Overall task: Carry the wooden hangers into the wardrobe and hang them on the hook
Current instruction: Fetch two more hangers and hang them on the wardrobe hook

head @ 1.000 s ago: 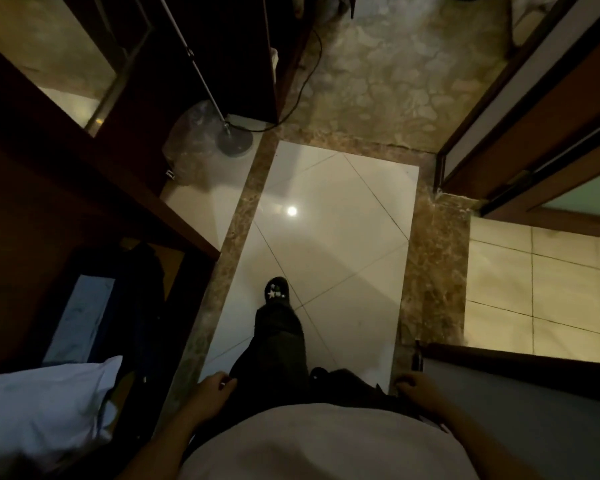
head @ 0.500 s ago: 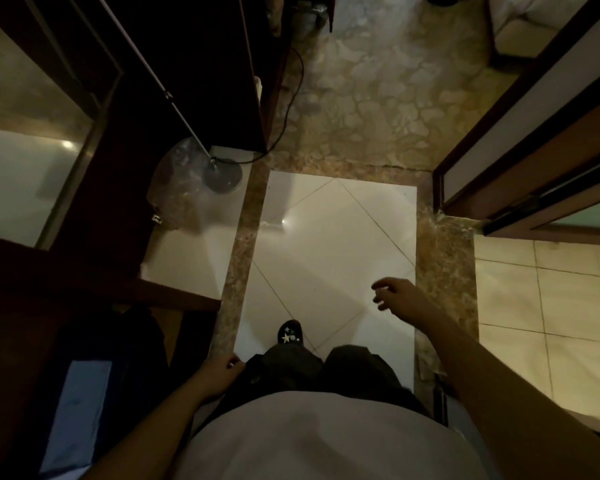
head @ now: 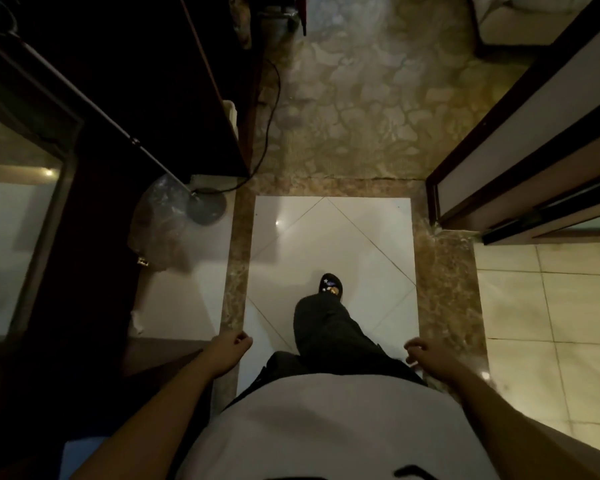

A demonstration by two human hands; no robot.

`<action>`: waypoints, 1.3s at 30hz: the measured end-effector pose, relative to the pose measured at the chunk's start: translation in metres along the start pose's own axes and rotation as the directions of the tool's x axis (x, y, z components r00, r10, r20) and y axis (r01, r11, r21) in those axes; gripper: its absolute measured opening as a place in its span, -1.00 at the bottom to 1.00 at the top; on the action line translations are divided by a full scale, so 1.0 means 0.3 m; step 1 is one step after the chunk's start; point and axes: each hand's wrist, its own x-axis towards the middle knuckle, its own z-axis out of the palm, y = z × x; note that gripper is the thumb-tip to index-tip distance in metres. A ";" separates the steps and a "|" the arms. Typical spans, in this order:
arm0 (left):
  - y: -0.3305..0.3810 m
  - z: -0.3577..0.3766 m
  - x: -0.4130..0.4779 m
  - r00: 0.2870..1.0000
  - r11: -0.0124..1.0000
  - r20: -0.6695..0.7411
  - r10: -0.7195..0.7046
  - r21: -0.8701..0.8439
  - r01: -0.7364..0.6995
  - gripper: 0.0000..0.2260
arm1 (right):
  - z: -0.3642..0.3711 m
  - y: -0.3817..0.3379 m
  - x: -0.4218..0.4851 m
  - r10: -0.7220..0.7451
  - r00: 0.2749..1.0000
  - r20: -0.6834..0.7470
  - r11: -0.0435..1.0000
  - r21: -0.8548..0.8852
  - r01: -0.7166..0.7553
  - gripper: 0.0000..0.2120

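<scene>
No wooden hanger shows in this view. My left hand (head: 227, 348) hangs at my left hip with fingers loosely curled and holds nothing. My right hand (head: 425, 356) hangs at my right hip, fingers loosely curled, also holding nothing. One dark-trousered leg with a black shoe (head: 330, 287) steps forward onto the white floor tile (head: 357, 237). A dark wooden cabinet (head: 125, 81) with an open interior stands at the left.
A floor lamp's grey round base (head: 207, 206), thin pole and black cable stand at the cabinet's foot, beside a clear plastic bag (head: 160, 223). A dark door frame (head: 499, 157) is at the right. Brown patterned carpet (head: 361, 98) lies ahead.
I have walked forward along the tiled passage. My right hand swung out in front and has dropped back beside my hip. The left hand stayed at my side.
</scene>
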 end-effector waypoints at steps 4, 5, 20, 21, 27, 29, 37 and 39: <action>0.248 -0.139 0.112 0.999 1.000 -0.030 0.026 0.001 -0.026 -0.78 | -0.148 -0.066 0.110 0.022 0.997 0.069 0.999 -0.048 -0.019 -0.77; 0.313 -0.171 0.140 0.998 0.999 -0.038 0.040 0.007 -0.040 -0.80 | -0.191 -0.103 0.133 0.037 0.996 0.077 0.998 -0.055 -0.033 -0.75; 0.705 -0.479 0.425 0.992 0.992 -0.115 -0.060 -0.118 0.047 -0.77 | -0.762 -1.018 0.547 -0.341 0.939 0.037 0.940 -0.003 0.342 -0.71; 0.699 -0.505 0.452 0.990 0.989 -0.115 -0.087 -0.127 0.072 -0.76 | -0.794 -1.088 0.574 -0.357 0.933 0.033 0.934 0.017 0.357 -0.70; 0.820 -0.700 0.615 0.975 0.968 -0.123 -0.185 -0.192 0.159 -0.75 | -0.943 -1.392 0.725 -0.386 0.923 0.004 0.921 0.065 0.385 -0.72; 0.905 -0.786 0.683 0.978 0.969 -0.122 -0.167 -0.203 0.141 -0.75 | -0.979 -1.438 0.763 -0.351 0.936 0.011 0.935 0.051 0.350 -0.72; 1.405 -1.057 0.939 0.993 0.991 -0.102 0.056 -0.115 -0.068 -0.86 | -1.134 -1.371 0.899 -0.137 0.990 -0.025 0.990 0.010 0.138 -0.75; 1.524 -1.099 0.991 0.991 0.988 -0.091 0.103 -0.107 -0.112 -0.79 | -1.182 -1.341 0.927 -0.075 0.997 -0.015 0.997 0.019 0.075 -0.74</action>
